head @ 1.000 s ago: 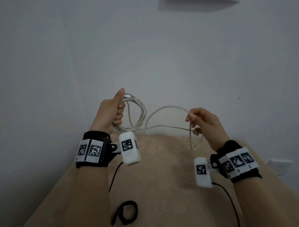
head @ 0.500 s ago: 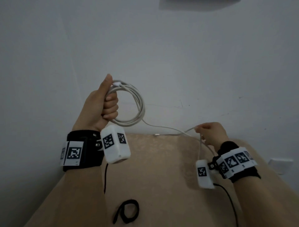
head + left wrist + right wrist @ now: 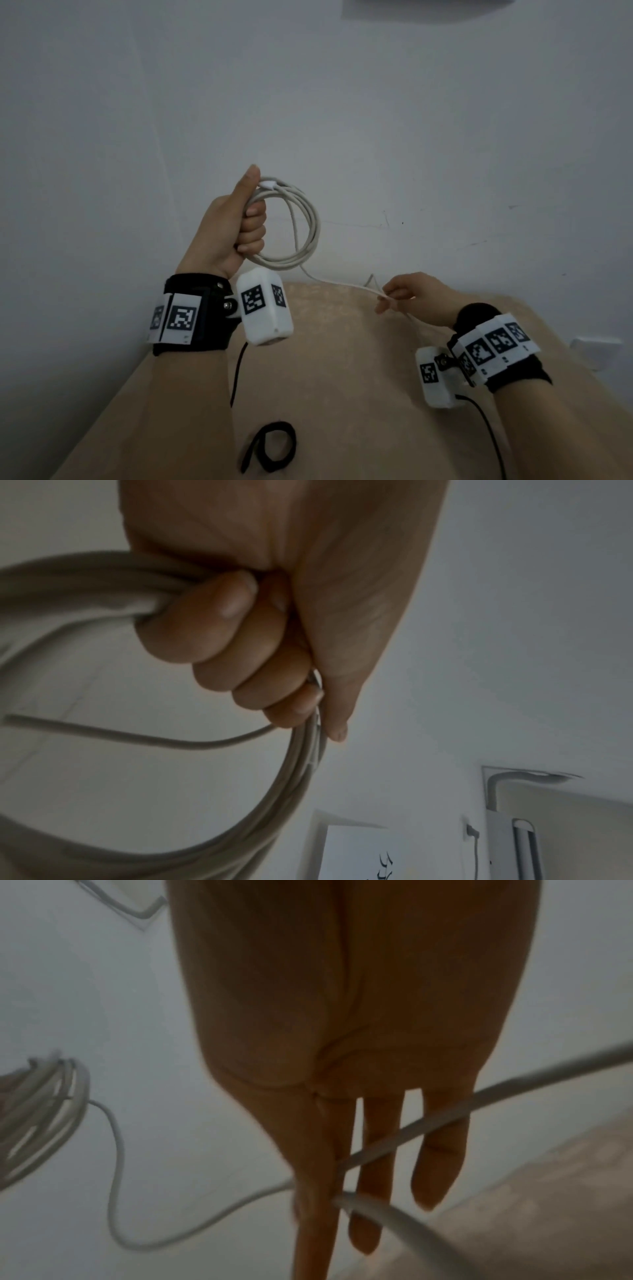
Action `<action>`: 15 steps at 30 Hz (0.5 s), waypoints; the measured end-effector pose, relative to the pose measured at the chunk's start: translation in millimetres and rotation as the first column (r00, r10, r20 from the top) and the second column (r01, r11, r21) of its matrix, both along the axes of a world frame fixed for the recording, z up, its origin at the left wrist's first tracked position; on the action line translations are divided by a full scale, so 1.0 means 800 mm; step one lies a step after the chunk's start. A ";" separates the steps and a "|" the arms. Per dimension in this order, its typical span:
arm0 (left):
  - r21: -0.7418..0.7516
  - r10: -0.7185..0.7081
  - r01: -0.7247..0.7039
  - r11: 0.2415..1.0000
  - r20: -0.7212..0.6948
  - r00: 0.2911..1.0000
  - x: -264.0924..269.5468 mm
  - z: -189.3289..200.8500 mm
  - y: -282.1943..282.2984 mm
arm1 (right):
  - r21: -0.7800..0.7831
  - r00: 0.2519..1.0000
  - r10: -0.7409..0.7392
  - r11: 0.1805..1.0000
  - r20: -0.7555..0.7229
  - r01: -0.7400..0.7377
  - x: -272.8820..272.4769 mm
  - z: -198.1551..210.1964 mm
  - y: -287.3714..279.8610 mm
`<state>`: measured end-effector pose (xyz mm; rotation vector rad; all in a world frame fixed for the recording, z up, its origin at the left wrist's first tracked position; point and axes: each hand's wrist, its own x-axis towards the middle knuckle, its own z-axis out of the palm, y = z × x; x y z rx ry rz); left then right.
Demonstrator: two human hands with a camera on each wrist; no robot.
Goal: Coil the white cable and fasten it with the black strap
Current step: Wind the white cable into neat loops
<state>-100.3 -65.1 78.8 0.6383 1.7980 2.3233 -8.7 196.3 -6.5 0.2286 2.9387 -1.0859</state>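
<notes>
Most of the cable is coiled; the strap waits on the table.

My left hand (image 3: pixel 236 228) is fisted round several loops of the white cable (image 3: pixel 308 233), thumb up, held above the beige table (image 3: pixel 342 377). A loose tail runs down to my right hand (image 3: pixel 411 296), whose fingers (image 3: pixel 438 1150) lie nearly straight with the cable threaded across them; whether thumb and forefinger pinch it, I cannot tell through the blur. I judge one or two loops remain, then the fastening. The black strap (image 3: pixel 269 450) lies untouched near me. The cable's far end is hard to make out.
</notes>
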 end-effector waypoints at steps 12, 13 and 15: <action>0.244 0.154 -0.174 0.954 0.100 0.983 -0.009 -0.003 0.003 | 0.249 0.997 0.063 0.966 0.035 -0.069 0.009 0.019 -0.032; 0.281 0.165 -0.190 0.941 0.113 0.980 -0.010 -0.001 0.000 | 0.297 0.998 0.055 0.953 0.017 -0.058 0.009 0.021 -0.034; 0.330 0.177 -0.216 0.919 0.144 0.974 -0.012 0.000 -0.007 | 0.340 0.997 0.067 0.939 -0.039 -0.049 0.008 0.024 -0.036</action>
